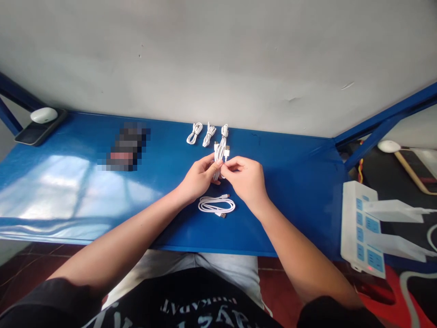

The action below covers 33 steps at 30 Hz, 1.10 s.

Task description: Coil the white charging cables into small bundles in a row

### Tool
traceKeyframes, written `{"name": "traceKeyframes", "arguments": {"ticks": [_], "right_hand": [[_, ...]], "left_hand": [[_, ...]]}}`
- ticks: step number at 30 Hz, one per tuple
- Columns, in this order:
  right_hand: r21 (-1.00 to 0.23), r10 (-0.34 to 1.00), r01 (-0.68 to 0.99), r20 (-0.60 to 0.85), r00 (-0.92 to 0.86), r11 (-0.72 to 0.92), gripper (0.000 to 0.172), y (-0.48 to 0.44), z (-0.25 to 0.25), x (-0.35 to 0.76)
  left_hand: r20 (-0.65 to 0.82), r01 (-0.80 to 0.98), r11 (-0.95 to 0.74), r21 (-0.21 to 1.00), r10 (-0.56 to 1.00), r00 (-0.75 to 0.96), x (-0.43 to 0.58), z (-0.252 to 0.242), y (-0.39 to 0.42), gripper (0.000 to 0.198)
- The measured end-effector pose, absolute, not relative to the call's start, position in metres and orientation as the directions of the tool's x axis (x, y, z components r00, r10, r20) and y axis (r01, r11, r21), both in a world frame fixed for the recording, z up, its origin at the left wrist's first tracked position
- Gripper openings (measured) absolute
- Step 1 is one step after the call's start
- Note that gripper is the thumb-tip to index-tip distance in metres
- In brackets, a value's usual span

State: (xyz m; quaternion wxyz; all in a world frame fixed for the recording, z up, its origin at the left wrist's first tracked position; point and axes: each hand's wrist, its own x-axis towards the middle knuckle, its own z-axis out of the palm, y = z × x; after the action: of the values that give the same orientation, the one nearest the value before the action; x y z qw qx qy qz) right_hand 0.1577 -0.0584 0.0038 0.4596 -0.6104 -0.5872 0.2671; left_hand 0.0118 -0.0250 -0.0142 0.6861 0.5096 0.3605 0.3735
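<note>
A folded white USB cable (219, 155) is held upright between my hands over the blue table, its plug ends showing at the top. My left hand (201, 176) is closed round the bundle, thumb across its front. My right hand (245, 176) pinches at the bundle's right side; what exactly lies between its fingertips is too small to make out. Nearer to me lies a loosely coiled white cable (216, 205) with both plugs visible. Beyond my hands, close to the wall, are three tied white cable bundles (209, 135) in a row.
The blue table (300, 182) meets a pale wall (218, 59) at the back. A blurred dark object (126, 148) lies left of my hands. At the far left, a white mouse (44, 115) rests on a dark phone-like slab. A white power strip (362, 228) with chargers stands right.
</note>
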Motion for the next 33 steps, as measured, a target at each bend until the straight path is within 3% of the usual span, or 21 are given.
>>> {"name": "traceKeyframes", "arguments": {"ticks": [3, 6, 9, 16, 20, 23, 26, 33], "right_hand": [[-0.824, 0.942, 0.542, 0.294, 0.162, 0.164, 0.019, -0.059, 0.002, 0.153], [-0.712, 0.905, 0.662, 0.408, 0.118, 0.235, 0.021, -0.059, 0.002, 0.150], [-0.635, 0.903, 0.730, 0.426, 0.059, 0.252, 0.021, -0.059, 0.001, 0.150], [-0.721, 0.951, 0.660, 0.306, 0.031, 0.211, 0.020, -0.062, 0.000, 0.149], [-0.795, 0.958, 0.583, 0.272, 0.094, 0.169, 0.012, -0.062, 0.001, 0.148], [-0.840, 0.957, 0.521, 0.257, 0.132, 0.153, 0.017, -0.062, 0.001, 0.149], [-0.843, 0.952, 0.514, 0.269, 0.144, 0.160, 0.016, -0.061, 0.000, 0.149], [-0.774, 0.934, 0.597, 0.340, 0.107, 0.213, 0.009, -0.060, 0.002, 0.150]], "left_hand": [[-0.106, -0.158, 0.183, 0.970, 0.911, 0.399, 0.018, -0.014, -0.031, 0.044], [-0.168, -0.239, 0.278, 0.931, 0.904, 0.394, 0.022, -0.011, -0.034, 0.042], [-0.230, -0.328, 0.384, 0.863, 0.876, 0.423, 0.020, -0.005, -0.034, 0.034], [-0.303, -0.467, 0.481, 0.742, 0.862, 0.406, 0.019, -0.003, -0.031, 0.037], [-0.252, -0.428, 0.410, 0.806, 0.890, 0.379, 0.019, -0.011, -0.031, 0.042], [-0.162, -0.384, 0.307, 0.871, 0.917, 0.364, 0.018, -0.015, -0.032, 0.042], [-0.143, -0.373, 0.277, 0.885, 0.926, 0.349, 0.018, -0.015, -0.032, 0.037], [-0.249, -0.408, 0.419, 0.812, 0.879, 0.408, 0.018, -0.003, -0.034, 0.018]]}}
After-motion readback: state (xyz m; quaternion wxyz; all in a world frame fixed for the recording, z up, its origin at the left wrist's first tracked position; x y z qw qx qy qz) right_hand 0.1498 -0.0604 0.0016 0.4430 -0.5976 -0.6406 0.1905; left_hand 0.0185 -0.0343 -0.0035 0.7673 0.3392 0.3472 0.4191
